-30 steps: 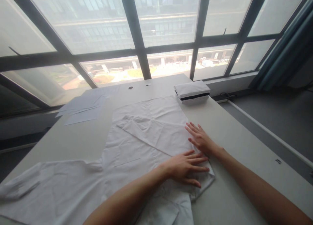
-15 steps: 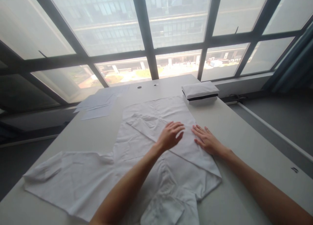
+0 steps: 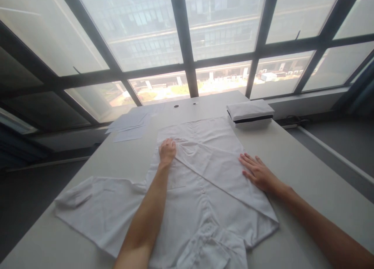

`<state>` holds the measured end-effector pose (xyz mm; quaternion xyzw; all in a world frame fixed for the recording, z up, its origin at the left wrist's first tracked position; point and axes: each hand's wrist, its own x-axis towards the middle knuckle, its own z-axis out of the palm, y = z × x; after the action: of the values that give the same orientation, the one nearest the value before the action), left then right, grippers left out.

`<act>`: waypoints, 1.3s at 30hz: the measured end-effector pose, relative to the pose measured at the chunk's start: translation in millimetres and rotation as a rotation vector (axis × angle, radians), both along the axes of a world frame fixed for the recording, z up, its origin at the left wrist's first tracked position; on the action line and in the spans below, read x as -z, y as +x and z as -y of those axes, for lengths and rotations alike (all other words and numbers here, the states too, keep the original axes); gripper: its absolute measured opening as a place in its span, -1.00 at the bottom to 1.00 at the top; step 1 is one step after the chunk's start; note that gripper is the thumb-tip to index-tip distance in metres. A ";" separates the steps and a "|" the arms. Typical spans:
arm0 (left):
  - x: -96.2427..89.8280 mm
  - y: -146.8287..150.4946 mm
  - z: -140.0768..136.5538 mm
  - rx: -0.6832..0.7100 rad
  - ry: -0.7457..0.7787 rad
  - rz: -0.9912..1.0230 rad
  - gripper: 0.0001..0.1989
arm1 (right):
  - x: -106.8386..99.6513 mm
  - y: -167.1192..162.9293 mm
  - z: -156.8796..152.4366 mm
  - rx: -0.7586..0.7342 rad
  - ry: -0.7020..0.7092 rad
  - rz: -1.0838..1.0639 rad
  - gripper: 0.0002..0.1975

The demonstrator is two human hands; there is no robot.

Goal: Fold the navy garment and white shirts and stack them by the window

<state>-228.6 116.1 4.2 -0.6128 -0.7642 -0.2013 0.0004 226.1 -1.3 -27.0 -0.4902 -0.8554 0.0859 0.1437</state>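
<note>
A white long-sleeved shirt (image 3: 216,206) lies spread on the table, its collar end nearest me. One sleeve (image 3: 216,164) is folded diagonally across the body, while the other sleeve (image 3: 96,210) stretches out to the left. My left hand (image 3: 167,149) is closed on the cuff end of the folded sleeve, near the shirt's left edge. Flat on the right folded edge rests my right hand (image 3: 257,171), open with its fingers stretched. The cloth inside the left hand's grip is mostly hidden by its fingers.
A stack of folded white and black cloth (image 3: 250,112) sits at the table's far right. Several sheets of paper (image 3: 130,125) lie at the far left. Two cable holes (image 3: 176,106) are near the back of the white table (image 3: 295,175). Windows (image 3: 216,27) stand behind.
My left hand has moved left across the shirt from above its middle to the sleeve's cuff end and closed there. My right hand stays flat at the right edge. The view has shifted slightly.
</note>
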 end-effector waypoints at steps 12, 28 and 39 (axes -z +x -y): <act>-1.5 -34.4 -12.4 -0.048 0.295 0.167 -0.47 | 0.2 -0.2 0.3 -0.003 0.015 -0.008 -0.43; -2.4 -41.2 -11.0 -0.104 0.243 0.129 -0.67 | -5.4 4.1 2.9 -0.057 -0.018 -0.028 -0.42; 7.1 14.9 -0.7 0.251 -0.214 -0.164 -0.44 | -1.8 3.5 1.5 -0.050 0.000 -0.026 -0.42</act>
<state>-213.6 116.8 -2.9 -0.7141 -0.6963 -0.0668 -0.0275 229.6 -2.8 -25.2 -0.4676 -0.8653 0.0961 0.1527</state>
